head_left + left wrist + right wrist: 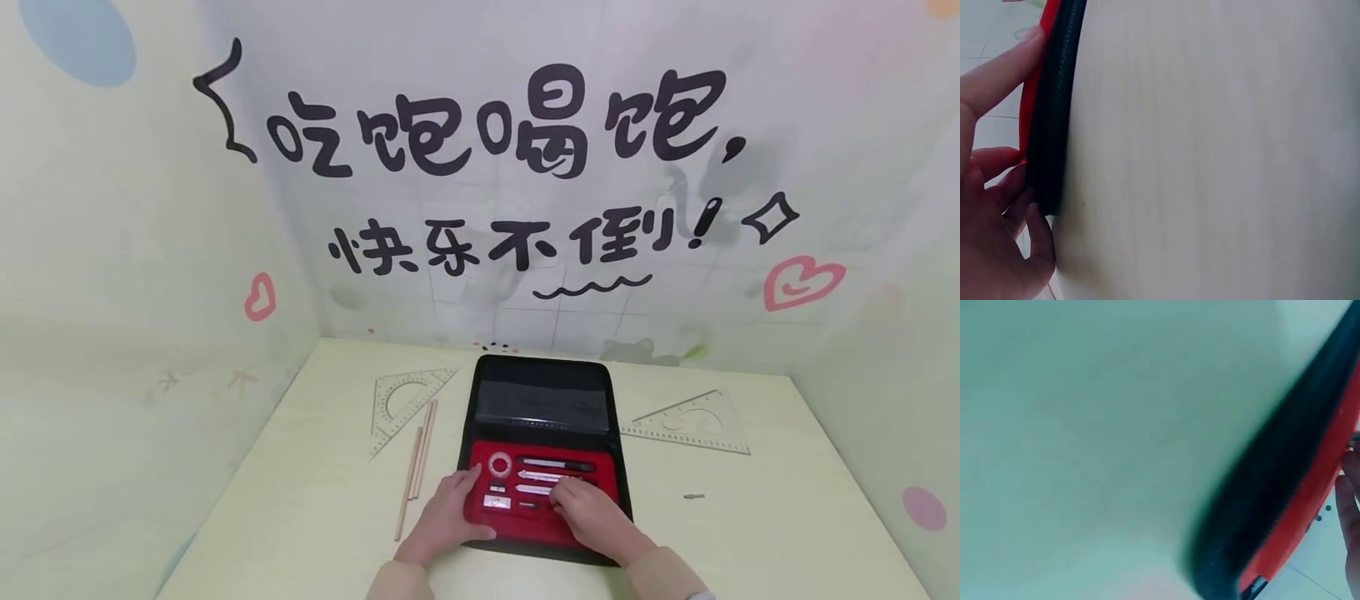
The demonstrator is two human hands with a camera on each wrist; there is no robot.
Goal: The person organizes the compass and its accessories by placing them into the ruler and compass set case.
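A black zip case lies open on the table, its dark lid [543, 404] folded back and its red insert [525, 527] facing up. In the insert sit a pale ring [491, 464], a small sharpener [497, 487], a white eraser [497, 502] and several slim drawing tools, one black and silver [551, 463]. My left hand [447, 510] rests on the case's front left corner, thumb and fingers spread along its edge. Over the insert's right half, my right hand [592, 512] has curled fingertips at a slim silver drawing tool [531, 490], covering its right end.
Left of the case lie a clear set square [380, 406] and thin wooden pencils [408, 483]. Another clear set square [686, 433] lies to the right, with a small metal piece [693, 497] in front. Printed curtains [525, 317] rise behind and beside the table.
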